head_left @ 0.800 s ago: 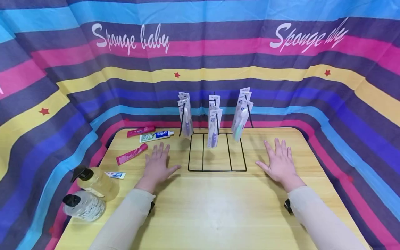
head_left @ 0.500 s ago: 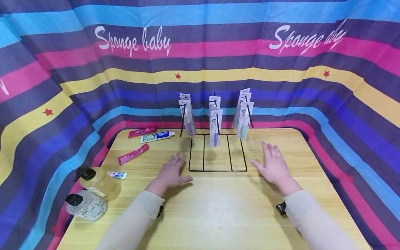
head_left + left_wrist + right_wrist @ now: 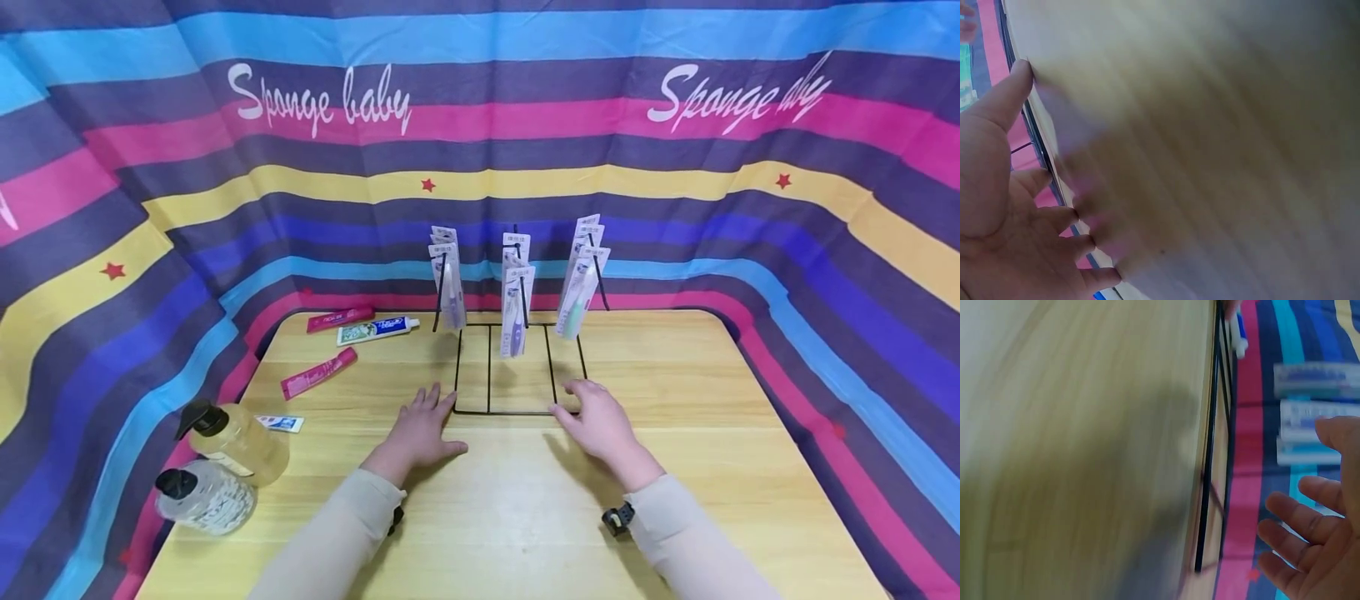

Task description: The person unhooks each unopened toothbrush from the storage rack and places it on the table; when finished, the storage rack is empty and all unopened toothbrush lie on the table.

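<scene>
Now the fingers of the left hand lie straight and a little spread, flat on the tabletop, and their tips are just beside the front left corner of the black wire rack. The right hand also holds nothing; its fingers are relaxed and reach over the front right corner of the rack base, but I cannot tell if they touch the wire.

The rack stands in the middle of the tabletop, toward the back. I judge it light and quite stiff, because it is only thin wire. The thin rods may slip between fingers, so the two front corners of the base look like the best places to hold it. Packed toothbrushes hang on three upright hooks; they are light and hang loose, so they would likely swing if the rack is tilted.

To the left lie some toothpaste tubes, well apart from the hands, and two pump bottles stand near the left edge.
</scene>
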### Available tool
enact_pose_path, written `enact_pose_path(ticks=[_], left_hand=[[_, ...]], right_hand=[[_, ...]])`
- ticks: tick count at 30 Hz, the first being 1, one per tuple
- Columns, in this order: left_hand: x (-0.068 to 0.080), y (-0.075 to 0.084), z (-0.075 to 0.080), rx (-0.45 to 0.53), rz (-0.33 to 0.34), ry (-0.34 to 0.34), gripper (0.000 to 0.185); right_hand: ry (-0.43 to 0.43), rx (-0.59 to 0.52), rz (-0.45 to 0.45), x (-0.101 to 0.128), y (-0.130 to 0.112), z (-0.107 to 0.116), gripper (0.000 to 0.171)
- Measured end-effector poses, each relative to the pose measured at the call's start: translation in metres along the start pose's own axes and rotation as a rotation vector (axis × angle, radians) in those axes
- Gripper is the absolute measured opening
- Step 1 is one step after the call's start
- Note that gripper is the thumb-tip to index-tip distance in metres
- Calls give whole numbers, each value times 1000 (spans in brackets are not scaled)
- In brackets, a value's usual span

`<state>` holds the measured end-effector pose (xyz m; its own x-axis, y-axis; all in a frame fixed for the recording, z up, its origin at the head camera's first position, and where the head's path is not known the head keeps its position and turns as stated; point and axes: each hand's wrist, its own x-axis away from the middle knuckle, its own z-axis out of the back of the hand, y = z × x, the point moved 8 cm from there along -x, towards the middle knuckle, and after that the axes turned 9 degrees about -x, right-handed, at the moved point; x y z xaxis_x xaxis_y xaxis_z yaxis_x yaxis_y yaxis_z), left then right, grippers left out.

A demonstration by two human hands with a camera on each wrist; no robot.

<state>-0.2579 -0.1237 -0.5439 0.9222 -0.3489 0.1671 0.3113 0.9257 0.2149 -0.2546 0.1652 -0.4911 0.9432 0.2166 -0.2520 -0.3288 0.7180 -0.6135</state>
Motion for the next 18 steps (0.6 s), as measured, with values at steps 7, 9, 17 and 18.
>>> enact_pose_path(ticks=[7, 9, 17, 18], left_hand=[[1, 2, 0, -41, 3, -14, 102], [1, 2, -1, -54, 1, -17, 103], [0, 0, 1, -81, 15, -17, 104], [0, 0, 2, -81, 14, -14, 104]], right_hand=[[-32, -97, 41, -16, -26, -30, 48], [-27, -131, 52, -22, -34, -36, 48], [88, -258, 238, -60, -97, -33, 61], [99, -275, 269, -65, -106, -31, 60]])
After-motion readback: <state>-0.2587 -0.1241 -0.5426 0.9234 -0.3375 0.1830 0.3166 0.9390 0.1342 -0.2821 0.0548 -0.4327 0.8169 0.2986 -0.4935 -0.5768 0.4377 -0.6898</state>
